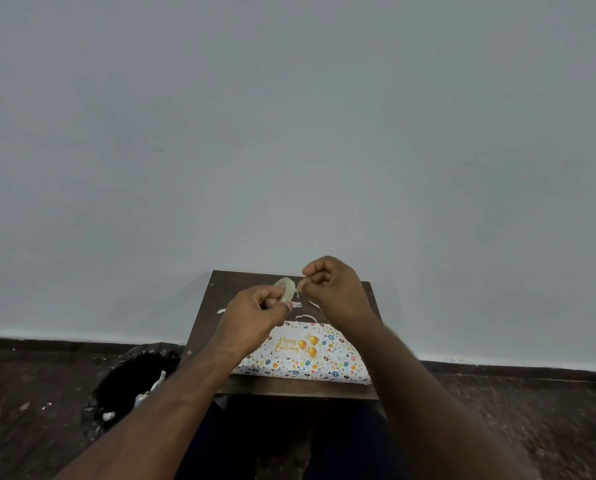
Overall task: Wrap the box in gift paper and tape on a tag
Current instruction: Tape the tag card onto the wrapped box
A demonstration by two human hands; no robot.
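Note:
A box wrapped in white paper with small coloured prints [327, 365] lies on a small dark wooden table [291, 389]. On its top rests a white "Happy Birthday" tag with gold balloons [298, 344]. Above the table's far half, my left hand [255, 315] grips a roll of clear tape [285, 289]. My right hand [331, 289] pinches the tape's loose end just right of the roll. Both hands hover above the box without touching it.
Scraps of white paper or tape [222, 310] lie on the table behind the box. A black bin with a plastic liner and paper waste [130, 389] stands on the dark floor at the table's left. A plain grey wall fills the background.

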